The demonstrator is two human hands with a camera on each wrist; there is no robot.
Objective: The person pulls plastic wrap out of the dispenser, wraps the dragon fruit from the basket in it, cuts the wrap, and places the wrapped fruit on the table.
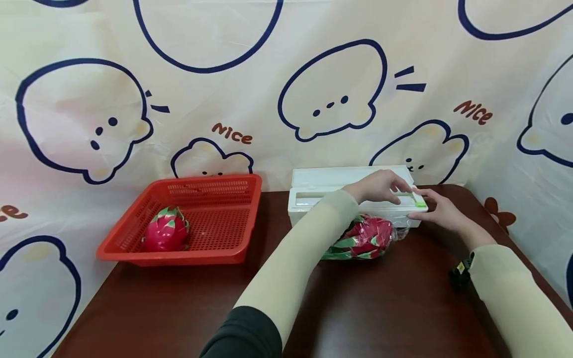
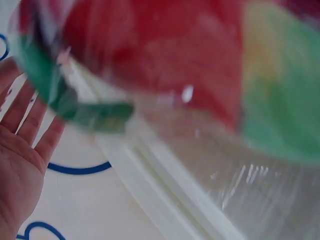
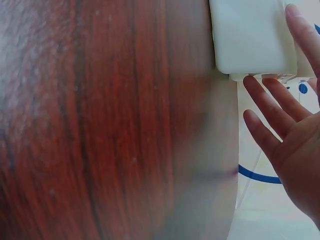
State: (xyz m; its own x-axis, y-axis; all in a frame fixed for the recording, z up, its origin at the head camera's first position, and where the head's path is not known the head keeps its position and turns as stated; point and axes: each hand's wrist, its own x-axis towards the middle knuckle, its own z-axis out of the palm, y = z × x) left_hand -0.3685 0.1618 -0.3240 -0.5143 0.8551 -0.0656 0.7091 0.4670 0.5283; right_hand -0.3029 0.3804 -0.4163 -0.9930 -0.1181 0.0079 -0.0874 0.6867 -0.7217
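Note:
A white lidded dispenser box (image 1: 353, 209), which looks like a cling film cutter, stands at the back with its lid (image 1: 349, 176) raised and a green slider (image 1: 420, 204) at its right end. My left hand (image 1: 380, 186) hovers over its right part, fingers slightly bent, holding nothing; the left wrist view shows them spread. My right hand (image 1: 440, 214) touches the box's right end with mostly straight, spread fingers (image 3: 267, 107). Under my left forearm, in front of the box, lies a red and green dragon fruit (image 1: 369, 233) in clear film, partly hidden; it fills much of the left wrist view.
A red plastic basket (image 1: 224, 253) stands on the left with one dragon fruit (image 1: 165, 231) inside. The dark brown table (image 1: 380, 308) meets a cartoon-printed cloth (image 1: 268, 99) at the back and right.

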